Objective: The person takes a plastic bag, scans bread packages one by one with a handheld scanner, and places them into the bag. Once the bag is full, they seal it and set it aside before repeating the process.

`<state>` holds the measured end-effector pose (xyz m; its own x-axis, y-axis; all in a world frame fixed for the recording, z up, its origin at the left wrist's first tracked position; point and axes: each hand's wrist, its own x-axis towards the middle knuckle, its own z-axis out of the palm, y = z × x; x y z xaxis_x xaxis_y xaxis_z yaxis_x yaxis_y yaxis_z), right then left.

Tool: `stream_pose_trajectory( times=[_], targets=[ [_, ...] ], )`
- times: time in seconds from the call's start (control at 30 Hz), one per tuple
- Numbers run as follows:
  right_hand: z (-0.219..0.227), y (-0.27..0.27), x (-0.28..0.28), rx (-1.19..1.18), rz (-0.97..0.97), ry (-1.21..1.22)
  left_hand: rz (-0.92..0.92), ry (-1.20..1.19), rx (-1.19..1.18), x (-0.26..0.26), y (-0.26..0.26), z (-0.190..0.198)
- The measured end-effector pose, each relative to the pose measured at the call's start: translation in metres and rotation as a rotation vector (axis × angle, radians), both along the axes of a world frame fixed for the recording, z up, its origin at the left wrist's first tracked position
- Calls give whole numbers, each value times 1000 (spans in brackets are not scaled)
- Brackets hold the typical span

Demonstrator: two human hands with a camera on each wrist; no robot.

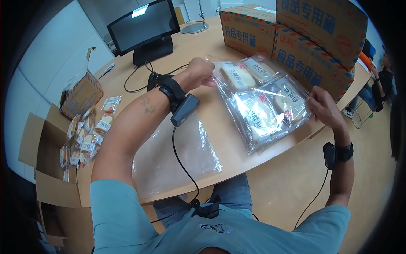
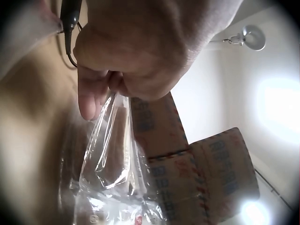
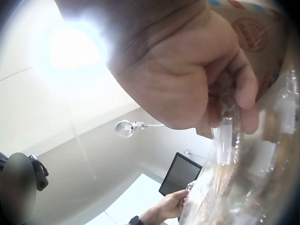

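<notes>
A large clear plastic bag (image 1: 237, 127) holds several packs of sliced white bread (image 1: 256, 114) with white labels, laid flat side by side. My left hand (image 1: 199, 73) pinches the bag at its far left corner. In the left wrist view, plastic gathers into folds below the fingers of the left hand (image 2: 136, 51). My right hand (image 1: 325, 108) grips the bag's right edge with curled fingers. The right wrist view shows the film bunched between thumb and fingers of the right hand (image 3: 187, 75). The bag is stretched between both hands, over the table's front right part.
Another clear plastic bag (image 1: 177, 148) lies flat on the table (image 1: 211, 122). At left, loose bread packs (image 1: 86, 139) are piled beside an opened carton (image 1: 46, 144) and a smaller box (image 1: 82, 95). Stacked cartons (image 1: 296, 55) stand at back right; a monitor (image 1: 144, 27) at back left.
</notes>
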<state>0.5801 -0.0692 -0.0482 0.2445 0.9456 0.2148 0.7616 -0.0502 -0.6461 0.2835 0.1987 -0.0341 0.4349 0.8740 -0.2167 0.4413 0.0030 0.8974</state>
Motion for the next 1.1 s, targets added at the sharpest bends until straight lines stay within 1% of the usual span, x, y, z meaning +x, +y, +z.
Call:
stream_pose_trajectory(
  times=[0.03, 0.1, 0.13, 0.17, 0.2, 0.23, 0.27, 0.3, 0.33, 0.37, 0.4, 0.43, 0.47, 0.5, 0.53, 0.57, 0.63, 0.67, 0.73, 0.77, 0.8, 0.83, 0.87, 0.93, 0.97, 1.0, 1.03, 1.07, 1.1],
  targets=[
    [2, 0, -2, 13, -10, 9, 3, -4, 2, -3, 1, 1],
    [4, -1, -5, 26, -17, 11, -15, -175, 42, -10, 1, 2],
    [4, -2, -5, 86, 1, 10, -8, -179, 44, -14, -5, 7],
    [5, -2, -7, 146, 23, 7, 0, -257, 29, -21, -10, 12],
    [7, -4, -8, 148, 40, 2, 14, -336, 16, -29, -15, 17],
    [9, -6, -8, 145, 27, 40, 46, -341, 27, -37, -5, 9],
    [13, -1, -11, 146, 42, 79, -132, -324, 224, -50, 18, -4],
    [20, 2, -21, 145, 86, 169, -290, -279, 421, -72, 33, -8],
    [28, 3, -31, 136, 139, 259, -249, -351, 402, -86, 34, -4],
    [35, 12, -40, 131, 178, 259, 133, -483, 66, -96, -36, 47],
    [40, 23, -50, 129, 203, 255, 142, -490, 91, -116, -40, 58],
    [45, 37, -64, 177, 241, 217, 165, -500, 110, -140, -44, 70],
    [53, 47, -84, 227, 263, 178, 174, -513, 123, -161, -45, 77],
    [60, 54, -113, 308, 243, 283, 204, -522, 132, -185, -45, 83],
    [69, 67, -130, 309, 267, 273, 219, -518, 167, -213, -46, 90],
    [78, 84, -145, 292, 381, 251, 220, -518, 205, -238, -49, 98],
    [97, 113, -174, 238, 556, 172, 351, -485, 294, -288, -63, 109],
    [106, 135, -191, 208, 630, 116, 384, -502, 316, -317, -66, 113],
    [119, 177, -240, 242, 818, 100, 469, -525, 318, -377, -70, 115],
    [133, 177, -281, 162, 770, 110, 518, -535, 298, -409, -70, 115],
    [147, 178, -319, 83, 720, 120, 605, -544, 305, -442, -64, 110],
    [154, 197, -342, 17, 792, 176, 694, -549, 305, -474, -57, 104],
    [155, 222, -367, -48, 861, 230, 699, -552, 306, -506, -52, 99],
    [147, 270, -417, 456, 1203, -363, 781, -591, 292, -559, -46, 85],
    [136, 297, -447, 412, 1276, -307, 786, -600, 295, -580, -43, 77],
    [126, 318, -475, 369, 1347, -250, 828, -728, 293, -594, -39, 69],
    [121, 322, -503, 85, 1246, -100, 867, -856, 288, -610, -34, 59],
    [115, 325, -527, -194, 1124, 50, 869, -860, 288, -633, -27, 43],
    [104, 340, -542, -196, 1125, 49, 727, -555, 394, -660, -19, 26]
  ],
)
